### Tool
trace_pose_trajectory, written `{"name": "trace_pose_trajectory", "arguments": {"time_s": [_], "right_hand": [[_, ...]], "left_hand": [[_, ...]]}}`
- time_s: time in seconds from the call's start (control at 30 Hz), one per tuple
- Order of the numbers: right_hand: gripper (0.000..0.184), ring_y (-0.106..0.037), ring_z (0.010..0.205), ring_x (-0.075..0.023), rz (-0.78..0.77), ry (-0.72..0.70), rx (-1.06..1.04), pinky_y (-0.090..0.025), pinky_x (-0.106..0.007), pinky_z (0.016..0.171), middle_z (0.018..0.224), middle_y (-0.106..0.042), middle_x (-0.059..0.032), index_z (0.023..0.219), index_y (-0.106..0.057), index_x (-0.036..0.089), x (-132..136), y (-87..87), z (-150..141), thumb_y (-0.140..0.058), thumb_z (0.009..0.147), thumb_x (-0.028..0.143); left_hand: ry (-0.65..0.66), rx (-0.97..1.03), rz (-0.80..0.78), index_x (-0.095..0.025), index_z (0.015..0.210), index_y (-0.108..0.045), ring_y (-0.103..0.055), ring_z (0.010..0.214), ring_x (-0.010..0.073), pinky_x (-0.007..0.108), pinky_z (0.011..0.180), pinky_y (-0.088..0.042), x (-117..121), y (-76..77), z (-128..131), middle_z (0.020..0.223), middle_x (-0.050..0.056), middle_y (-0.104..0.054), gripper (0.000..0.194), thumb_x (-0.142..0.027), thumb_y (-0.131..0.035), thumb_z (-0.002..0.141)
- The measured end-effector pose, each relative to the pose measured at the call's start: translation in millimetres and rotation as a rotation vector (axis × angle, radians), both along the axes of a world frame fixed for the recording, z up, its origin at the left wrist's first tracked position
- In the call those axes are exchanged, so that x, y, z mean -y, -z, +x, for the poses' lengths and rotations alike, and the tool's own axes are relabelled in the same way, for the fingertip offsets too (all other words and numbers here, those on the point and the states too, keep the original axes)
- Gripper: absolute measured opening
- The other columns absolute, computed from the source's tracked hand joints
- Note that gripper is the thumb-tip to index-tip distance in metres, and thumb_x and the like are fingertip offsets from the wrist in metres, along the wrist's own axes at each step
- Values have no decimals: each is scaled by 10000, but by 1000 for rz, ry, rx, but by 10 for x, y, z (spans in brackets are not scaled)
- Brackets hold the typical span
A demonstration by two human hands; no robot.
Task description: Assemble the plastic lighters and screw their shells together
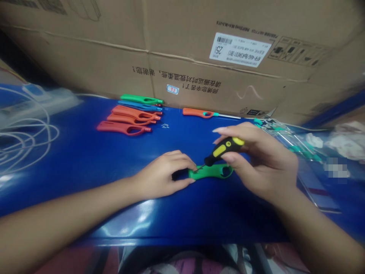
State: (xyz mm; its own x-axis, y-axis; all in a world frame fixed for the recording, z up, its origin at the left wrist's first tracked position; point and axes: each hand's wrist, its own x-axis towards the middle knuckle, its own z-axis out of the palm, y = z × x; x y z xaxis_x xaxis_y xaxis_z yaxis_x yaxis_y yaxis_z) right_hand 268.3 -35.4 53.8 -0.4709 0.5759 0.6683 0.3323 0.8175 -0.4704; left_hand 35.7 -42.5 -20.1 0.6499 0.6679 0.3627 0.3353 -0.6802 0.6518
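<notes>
Flat on the blue table lies a green lighter handle, its looped trigger end pointing right. My left hand grips its left end between thumb and fingers. In my right hand is a black and yellow screwdriver, held at a slant with its tip down on the green handle near my left fingertips. What exactly the tip meets there is too small to make out. Farther back sit several lighter handles in a group: green, blue, orange and red. Some tiny screws lie beside them.
An orange lighter with a metal tube lies before a large cardboard box. At right are metal tubes with green parts, crumpled white plastic and a flat, dark-edged object. Coiled white cable occupies the left.
</notes>
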Motion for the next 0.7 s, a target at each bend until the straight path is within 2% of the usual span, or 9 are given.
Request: {"name": "trace_pose_trajectory", "arguments": {"time_s": [0.07,0.13,0.23,0.3,0.43,0.5,0.6,0.67,0.7], "right_hand": [[352,-621,710,-176,211,57,42,-538,-293,573,864,-698,-37,1210,-678,243,-2,-9,4,-736,865,201],[350,-644,780,-193,280,69,83,-559,-313,635,917,-705,-60,1252,-661,222,13,-7,4,-676,904,194],[419,-668,791,-166,22,-14,47,-581,-321,639,1171,-668,-91,1394,-559,239,45,10,-3,-490,989,161],[417,-669,765,-157,-78,-65,4,-574,-309,598,1166,-675,-78,1395,-549,263,51,15,-12,-495,993,167],[331,-656,788,-190,232,28,64,-562,-307,621,921,-718,-45,1208,-661,247,35,-8,-12,-723,884,227],[318,-656,811,-193,306,74,124,-572,-320,667,958,-714,-62,1233,-654,238,37,-20,-3,-681,916,238],[388,-673,866,-192,95,35,105,-591,-347,686,1216,-664,-102,1377,-573,258,45,-20,7,-486,1005,194],[407,-675,827,-184,-38,-30,58,-591,-340,639,1218,-667,-93,1393,-555,275,37,-14,5,-498,1000,187],[388,-668,803,-184,-30,-44,39,-585,-332,619,1140,-693,-81,1361,-578,269,29,-12,3,-558,979,201]], "left_hand": [[1,4,2,-169,1097,-680,-649,1020,186,344,938,-490,-2,3,-1,1084,55,-719,187,-231,-679,921],[-1,6,5,-170,1093,-680,-647,1020,183,340,937,-490,-2,1,-1,1084,53,-719,186,-231,-682,918],[-3,2,8,-172,1081,-684,-645,1013,176,332,939,-486,1,-6,-1,1081,47,-719,175,-224,-686,914],[-5,2,9,-170,1081,-684,-645,1009,173,326,932,-485,2,-9,-1,1081,45,-719,176,-218,-688,912],[-2,3,9,-163,1079,-684,-642,1001,173,322,915,-487,0,-10,-2,1064,48,-718,176,-226,-686,915],[-4,3,8,-165,1075,-683,-641,1005,174,325,922,-486,0,-11,-1,1065,48,-717,171,-227,-684,916],[-7,3,7,-170,1075,-682,-642,1011,177,330,934,-486,3,-14,1,1071,47,-718,169,-224,-685,914],[-8,0,7,-174,1076,-681,-643,1006,179,333,933,-486,5,-16,2,1070,47,-719,169,-224,-684,914],[-8,-1,6,-177,1077,-681,-644,1005,179,333,930,-487,5,-17,3,1070,46,-720,169,-226,-682,916]]}}
